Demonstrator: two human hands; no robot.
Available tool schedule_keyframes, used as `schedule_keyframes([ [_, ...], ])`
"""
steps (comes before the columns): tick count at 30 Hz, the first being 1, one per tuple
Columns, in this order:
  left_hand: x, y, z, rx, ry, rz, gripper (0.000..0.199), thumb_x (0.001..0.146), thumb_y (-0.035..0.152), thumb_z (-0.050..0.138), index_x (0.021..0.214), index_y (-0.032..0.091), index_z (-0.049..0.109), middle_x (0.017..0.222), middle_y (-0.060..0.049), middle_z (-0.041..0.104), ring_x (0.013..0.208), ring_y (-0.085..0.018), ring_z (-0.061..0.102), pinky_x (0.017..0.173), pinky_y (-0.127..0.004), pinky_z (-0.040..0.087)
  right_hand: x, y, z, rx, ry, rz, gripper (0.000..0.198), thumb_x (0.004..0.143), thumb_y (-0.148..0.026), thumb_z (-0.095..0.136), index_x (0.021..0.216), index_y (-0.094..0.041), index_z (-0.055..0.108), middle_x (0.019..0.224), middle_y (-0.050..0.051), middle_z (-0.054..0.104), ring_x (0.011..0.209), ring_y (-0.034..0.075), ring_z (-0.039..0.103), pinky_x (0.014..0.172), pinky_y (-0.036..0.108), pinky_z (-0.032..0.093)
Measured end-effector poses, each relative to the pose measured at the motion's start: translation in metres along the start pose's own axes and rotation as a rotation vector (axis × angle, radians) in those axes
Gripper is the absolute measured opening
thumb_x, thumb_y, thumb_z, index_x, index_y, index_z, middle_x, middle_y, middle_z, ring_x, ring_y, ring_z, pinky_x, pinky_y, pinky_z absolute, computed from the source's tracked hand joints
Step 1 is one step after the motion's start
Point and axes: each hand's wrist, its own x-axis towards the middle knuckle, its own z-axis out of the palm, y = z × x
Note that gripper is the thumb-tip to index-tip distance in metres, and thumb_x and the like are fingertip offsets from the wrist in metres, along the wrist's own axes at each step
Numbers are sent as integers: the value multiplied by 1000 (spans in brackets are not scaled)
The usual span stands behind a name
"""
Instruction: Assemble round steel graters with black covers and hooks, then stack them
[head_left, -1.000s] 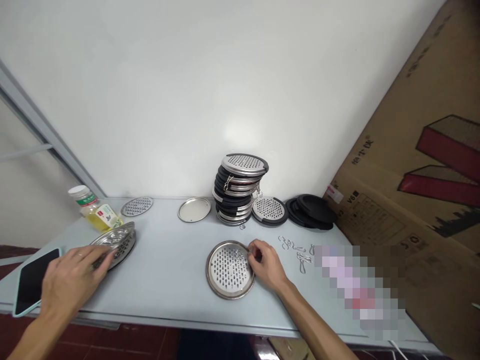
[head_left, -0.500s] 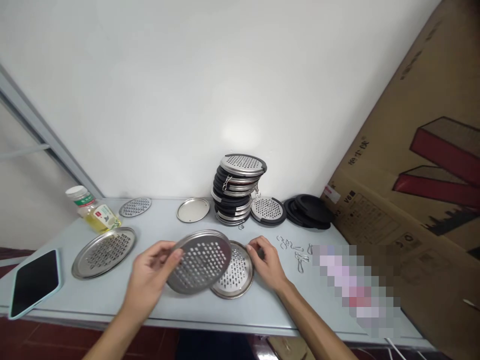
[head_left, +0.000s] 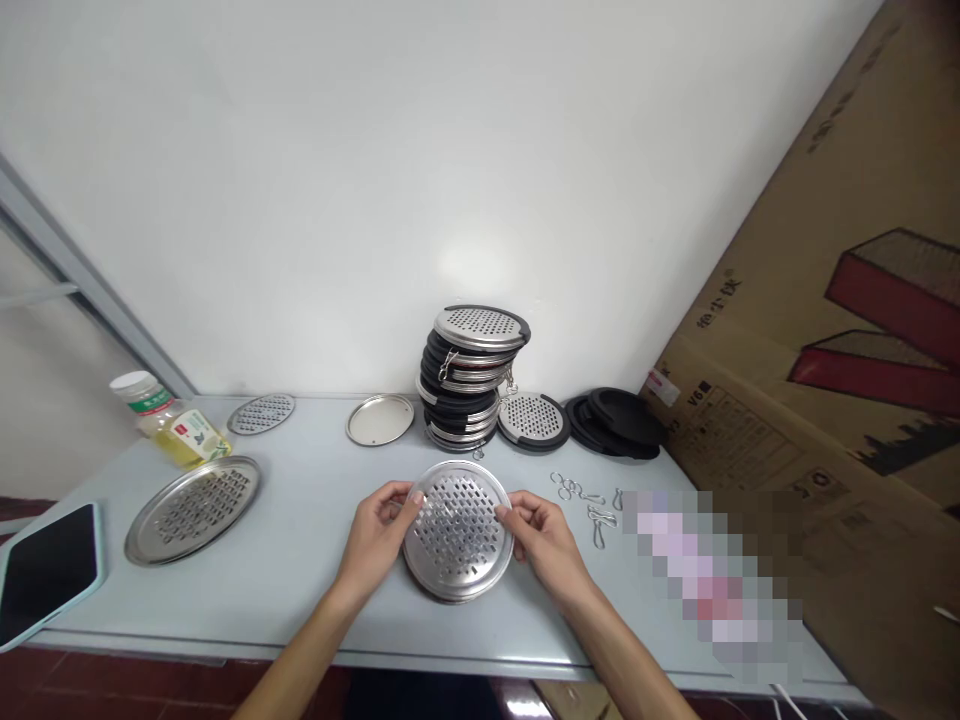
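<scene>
Between my hands a round metal grater disc [head_left: 457, 530] lies over another disc, of which only a thin rim shows at the lower edge. My left hand [head_left: 382, 535] pinches its left rim, thumb on top. On the opposite rim, my right hand [head_left: 541, 540] grips with its thumb on the face and fingers curled at the edge. Behind them rises a leaning stack of grater discs with black edging [head_left: 476, 375]. Right of that stack lies a single black-edged grater disc [head_left: 532, 418]. Several small metal clips and rings [head_left: 596, 510] are scattered right of my right hand.
At left are larger grater discs [head_left: 193, 510], a thin grater plate [head_left: 262, 413], a bottle of yellow liquid [head_left: 172, 425] and a phone [head_left: 52, 570]. A plain metal disc [head_left: 380, 419] and black round covers [head_left: 619, 420] lie along the wall. A cardboard box [head_left: 810, 430] borders the right side.
My left hand has brought the tilted grater disc rightward and down over the lower disc. My right hand has moved from the lower disc's edge to the upper disc's rim.
</scene>
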Motion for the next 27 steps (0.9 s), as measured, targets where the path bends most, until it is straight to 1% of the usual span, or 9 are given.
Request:
schedule_keyframes([
  [2,0,-6,-6,111,-70,-19,41,83,51,65,102,15,69,85,-5,70,79,-19,66,73,-27,49,0,2,-3,2,27,46,40,79,-53,71,92,-17,61,57,-9,44,43,8,38,43,22,29],
  [4,-1,-9,-10,225,-95,-35,42,83,52,64,102,15,70,84,-5,70,75,-20,67,70,-28,50,0,7,-5,-48,59,46,42,77,-50,73,100,-18,60,65,-7,48,45,9,43,43,22,32],
  [9,-4,-9,-10,463,-33,-8,43,83,54,60,105,17,70,89,-5,71,68,-19,67,68,-31,51,0,14,-3,-356,114,-66,27,82,-38,67,98,-17,63,68,-4,52,54,12,49,52,25,39],
  [12,-3,-6,-9,558,-15,23,43,86,54,56,106,19,69,92,-5,71,71,-20,67,71,-33,52,1,10,2,-535,141,-106,21,82,-32,63,97,-18,65,76,-1,57,57,13,52,57,28,42],
  [16,1,-8,-11,613,-17,62,42,88,53,53,106,20,70,99,-6,70,77,-21,69,77,-34,53,1,6,4,-646,124,-137,18,81,-28,61,95,-18,67,87,2,60,58,13,56,62,30,46],
  [22,5,-14,-14,563,-8,23,44,87,53,55,108,17,69,94,-8,72,76,-22,69,76,-35,52,-4,9,8,-719,92,-191,32,85,-31,60,114,-18,65,100,6,63,67,16,60,70,33,51],
  [24,6,-14,-14,564,-15,35,40,87,52,55,103,19,70,93,-7,72,75,-22,69,74,-34,51,-9,9,11,-787,91,-217,39,87,-34,58,122,-18,62,107,8,63,77,20,62,76,36,52],
  [26,6,-13,-13,580,-15,53,37,88,51,55,101,20,71,92,-7,72,74,-22,68,73,-34,50,-13,8,14,-892,80,-266,49,87,-40,59,132,-20,58,120,12,61,98,27,62,87,41,51],
  [27,5,-13,-12,592,-10,61,36,88,50,55,101,20,71,92,-7,71,73,-22,67,72,-33,49,-14,7,16,-953,57,-297,56,86,-45,60,137,-21,54,130,13,58,111,31,57,94,44,49],
])
